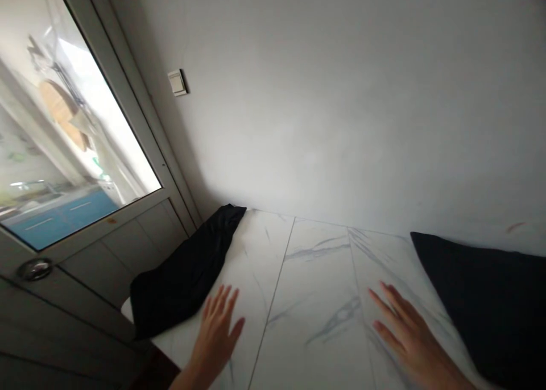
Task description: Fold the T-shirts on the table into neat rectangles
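Note:
My left hand point(216, 334) is over the white marbled table point(315, 299), fingers spread and holding nothing. Just beyond it, a black cloth point(183, 273) lies along the table's left side, partly over the edge. On the right, my right hand point(405, 330) is also open, with fingers apart and nothing in them. A second dark cloth point(482, 299) covers the right part of the table, close to my right hand. Whether either hand touches the tabletop cannot be told.
A pale wall point(341, 111) rises behind the table, with a light switch point(177, 82) on it. At the left stands a door point(123, 242) with a metal handle point(34, 269). Blue cabinets point(63, 215) show through its glass.

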{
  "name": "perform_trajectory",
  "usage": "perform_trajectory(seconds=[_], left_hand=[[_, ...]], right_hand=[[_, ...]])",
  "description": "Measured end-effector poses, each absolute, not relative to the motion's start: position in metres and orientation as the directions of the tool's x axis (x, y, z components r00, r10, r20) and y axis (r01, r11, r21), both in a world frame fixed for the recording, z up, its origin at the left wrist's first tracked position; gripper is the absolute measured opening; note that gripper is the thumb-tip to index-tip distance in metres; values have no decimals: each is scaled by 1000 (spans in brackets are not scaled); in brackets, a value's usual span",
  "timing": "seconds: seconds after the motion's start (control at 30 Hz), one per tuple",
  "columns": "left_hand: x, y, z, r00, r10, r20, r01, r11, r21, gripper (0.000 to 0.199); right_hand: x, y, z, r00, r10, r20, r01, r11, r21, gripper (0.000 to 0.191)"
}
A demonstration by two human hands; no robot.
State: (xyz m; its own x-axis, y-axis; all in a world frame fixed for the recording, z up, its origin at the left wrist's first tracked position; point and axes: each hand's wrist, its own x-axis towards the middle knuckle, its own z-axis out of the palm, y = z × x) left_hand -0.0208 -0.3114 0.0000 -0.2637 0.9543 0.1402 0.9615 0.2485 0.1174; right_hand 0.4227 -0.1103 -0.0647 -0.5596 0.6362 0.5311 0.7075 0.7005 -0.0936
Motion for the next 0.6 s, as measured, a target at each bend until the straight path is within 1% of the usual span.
perform_trajectory(seconds=[0.03, 0.1, 0.17, 0.2, 0.3, 0.4, 0.47, 0.5, 0.53, 0.6], left_hand=[[-50, -321, 1, -362, 918, 163, 932, 357, 55, 54], [-96, -337, 5, -510, 843, 169, 851, 523, -43, 54], [-124, -345, 10, -591, 799, 114, 795, 600, -84, 53], [-131, -346, 12, -591, 803, 80, 799, 596, -85, 49], [-130, -338, 21, -489, 871, 54, 869, 491, -58, 31], [-104, -326, 33, -384, 917, 106, 920, 389, -34, 31], [-78, -319, 39, -308, 941, 142, 950, 313, -16, 25], [-63, -318, 41, -258, 952, 166, 965, 263, -11, 21], [-49, -316, 41, -210, 960, 185, 977, 215, -8, 18], [-19, -315, 38, -138, 974, 182, 990, 139, 3, 18]], right_hand=[[401, -126, -71, -585, 639, 499, 689, 716, -109, 60], [368, -148, -82, -613, 650, 448, 673, 727, -134, 59], [346, -158, -88, -592, 680, 433, 685, 707, -173, 56], [337, -160, -88, -565, 704, 431, 696, 687, -211, 54], [302, -160, -68, -497, 770, 400, 666, 634, -393, 53], [237, -156, -28, -502, 799, 332, 529, 587, -612, 56], [179, -151, -2, -534, 815, 225, 441, 496, -748, 57], [148, -148, 10, -558, 817, 146, 428, 434, -793, 58], [118, -145, 19, -579, 812, 72, 447, 391, -805, 60], [67, -140, 31, -571, 820, -35, 541, 344, -768, 66]])
